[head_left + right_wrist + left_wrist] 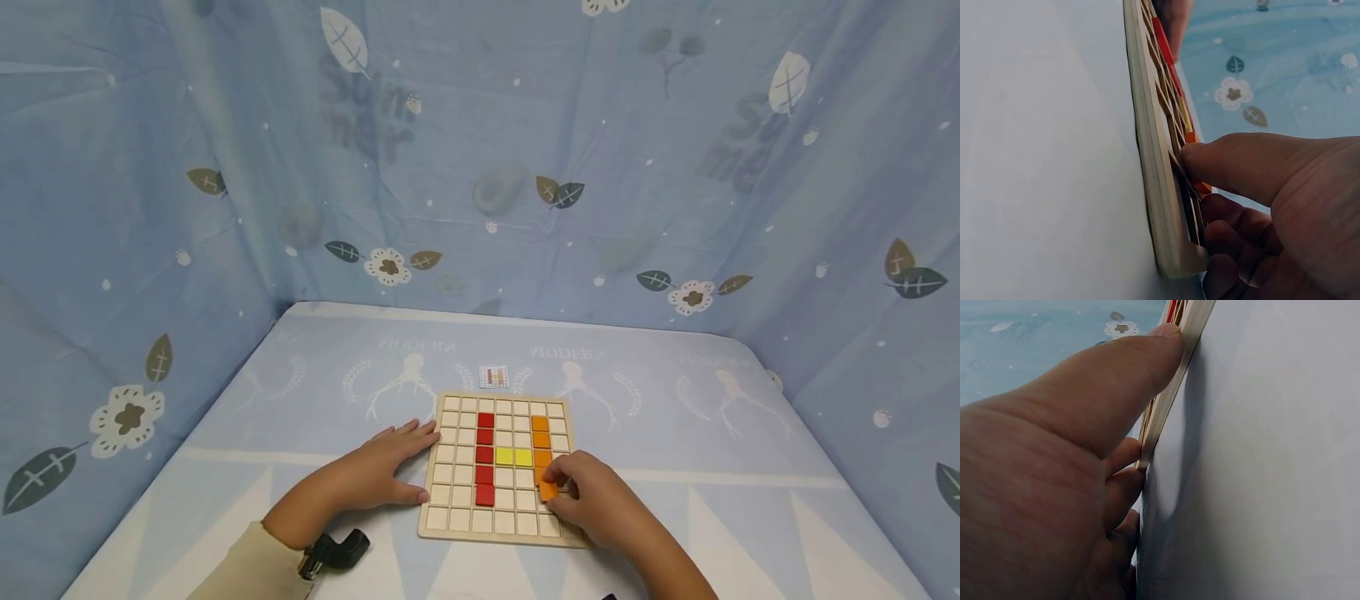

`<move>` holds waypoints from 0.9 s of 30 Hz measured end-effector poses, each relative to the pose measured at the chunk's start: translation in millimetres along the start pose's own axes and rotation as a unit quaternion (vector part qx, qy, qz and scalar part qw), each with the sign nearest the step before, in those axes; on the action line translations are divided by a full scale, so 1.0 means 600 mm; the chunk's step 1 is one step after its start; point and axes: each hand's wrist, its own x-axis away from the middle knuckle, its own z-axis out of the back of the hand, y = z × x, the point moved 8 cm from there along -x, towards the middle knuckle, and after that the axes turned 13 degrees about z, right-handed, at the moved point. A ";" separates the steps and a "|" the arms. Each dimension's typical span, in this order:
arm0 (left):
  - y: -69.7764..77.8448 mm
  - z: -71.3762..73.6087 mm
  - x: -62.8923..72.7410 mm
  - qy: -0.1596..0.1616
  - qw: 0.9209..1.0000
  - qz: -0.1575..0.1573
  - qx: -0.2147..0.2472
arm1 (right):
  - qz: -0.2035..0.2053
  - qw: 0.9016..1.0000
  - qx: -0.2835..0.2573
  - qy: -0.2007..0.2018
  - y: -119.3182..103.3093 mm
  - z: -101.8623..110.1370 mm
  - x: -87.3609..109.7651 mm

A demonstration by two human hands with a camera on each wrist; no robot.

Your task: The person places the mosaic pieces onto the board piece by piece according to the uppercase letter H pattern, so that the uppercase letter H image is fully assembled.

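A square wooden grid board (461, 521) lies on the table with coloured tiles in its cells. My right hand (600, 500) pinches an orange square tile (549, 492) between thumb and fingers, low in the column of orange tiles (541, 438) on the board's right side. That held tile sits slightly tilted over its cell. Left of it run two yellow tiles (505, 457) and a column of red tiles (485, 455). With fingers spread, my left hand (375, 471) rests against the board's left edge; in the left wrist view its thumb (1163, 356) touches the rim.
Behind the board lies a small card (493, 377) printed with a coloured grid pattern. A patterned cloth covers the table (315, 358), and a blue printed curtain (480, 150) hangs around the back and sides. A black device (341, 552) is strapped at the left wrist.
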 end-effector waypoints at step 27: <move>0.004 0.001 -0.003 0.002 1.000 0.002 0.000 | 0.019 0.999 0.024 -0.008 0.003 0.002 0.008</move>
